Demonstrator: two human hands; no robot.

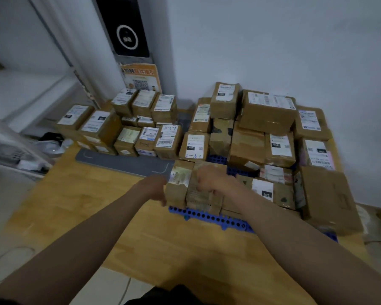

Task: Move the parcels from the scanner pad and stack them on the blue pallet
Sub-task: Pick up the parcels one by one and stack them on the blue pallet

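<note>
My left hand (155,188) and right hand (209,181) w/ fingers curled round a parcel (185,186), at blue pallet (207,216) near-left corner, scanner pad (123,161) left of pallet

Both hands (156,190) (209,181) on a blurred parcel (185,183) — seemingly gripping — blue pallet (207,216) beneath

Two hands (156,188), one blue pallet (207,216), one scanner pad (123,162)

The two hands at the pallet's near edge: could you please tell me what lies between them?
In the head view, a brown parcel standing on the blue pallet lies between the left hand and right hand.
</note>
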